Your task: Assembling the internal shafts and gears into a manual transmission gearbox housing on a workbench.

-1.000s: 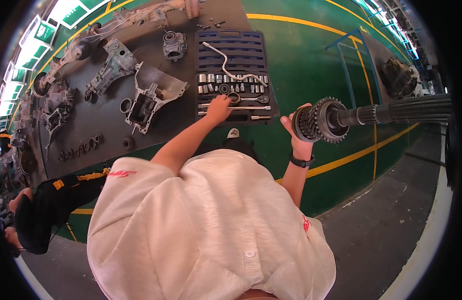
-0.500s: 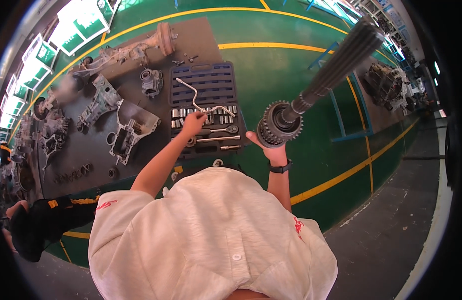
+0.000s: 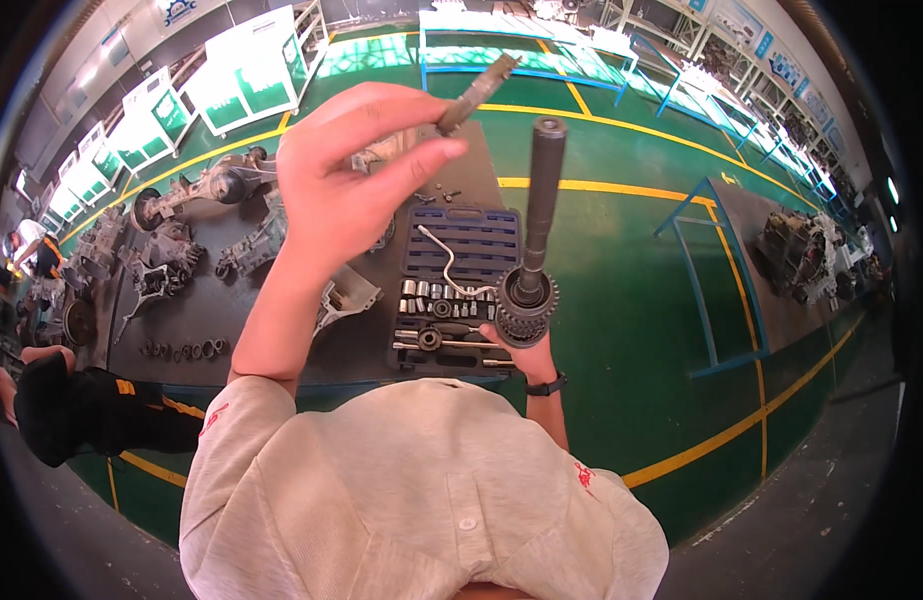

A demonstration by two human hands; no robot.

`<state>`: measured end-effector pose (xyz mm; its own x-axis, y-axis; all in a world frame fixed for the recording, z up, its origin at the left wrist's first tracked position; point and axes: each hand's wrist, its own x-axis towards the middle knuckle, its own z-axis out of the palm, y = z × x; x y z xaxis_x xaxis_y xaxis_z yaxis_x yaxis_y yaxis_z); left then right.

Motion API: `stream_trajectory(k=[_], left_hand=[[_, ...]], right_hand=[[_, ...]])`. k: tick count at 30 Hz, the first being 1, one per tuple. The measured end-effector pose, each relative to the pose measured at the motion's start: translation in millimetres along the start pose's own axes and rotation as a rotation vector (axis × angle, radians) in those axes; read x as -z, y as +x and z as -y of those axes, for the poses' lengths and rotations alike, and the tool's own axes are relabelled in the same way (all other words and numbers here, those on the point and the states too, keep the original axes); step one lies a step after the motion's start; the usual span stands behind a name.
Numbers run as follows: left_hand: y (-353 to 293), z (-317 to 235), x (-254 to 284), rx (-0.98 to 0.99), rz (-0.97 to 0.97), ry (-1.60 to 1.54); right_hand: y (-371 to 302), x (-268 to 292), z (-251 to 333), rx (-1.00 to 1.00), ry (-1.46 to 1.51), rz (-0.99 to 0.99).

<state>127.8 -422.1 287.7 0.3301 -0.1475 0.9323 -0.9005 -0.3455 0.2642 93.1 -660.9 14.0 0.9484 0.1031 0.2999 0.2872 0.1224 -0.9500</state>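
Half a second on, the left hand has left the socket set and risen high toward the camera, fingers pinched around a short grey metal rod that sticks up and to the right from the fingertips; the forearm climbs steeply from the pale shirt. The right hand, earlier holding the geared shaft slanted out to the right, now has it standing nearly upright, fingers wrapped under the gear cluster, the plain end pointing up just right of the rod but apart from it. A black watch sits on that wrist. Below both hands the open blue case lies on the dark mat, its near edge by the person's chest, with gearbox housings spread to the left and small rings near the mat's front edge. Green floor with yellow lines lies open to the right, up to a blue-framed counter carrying another casing. A person in black and orange crouches at lower left
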Motion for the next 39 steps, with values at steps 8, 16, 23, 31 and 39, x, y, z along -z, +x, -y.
stream_trajectory(k=[8, 16, 23, 31, 39], left_hand=[[2, -30, 22, -0.250, 0.294, 0.135], [-81, -13, -7, -0.391, 0.381, 0.152], [-129, -15, -24, -0.166, 0.372, 0.038], [-129, -12, -30, -0.097, 0.424, -0.027], [-133, -10, -33, 0.338, 0.239, -0.226]], right_hand=[[-4, -37, 4, -0.031, 0.075, 0.039], [-11, -56, 2, 0.006, 0.179, 0.047], [-13, -58, 4, -0.003, 0.145, 0.020], [-14, -54, 3, -0.033, 0.134, 0.024], [-11, -53, 4, -0.024, 0.175, 0.056]])
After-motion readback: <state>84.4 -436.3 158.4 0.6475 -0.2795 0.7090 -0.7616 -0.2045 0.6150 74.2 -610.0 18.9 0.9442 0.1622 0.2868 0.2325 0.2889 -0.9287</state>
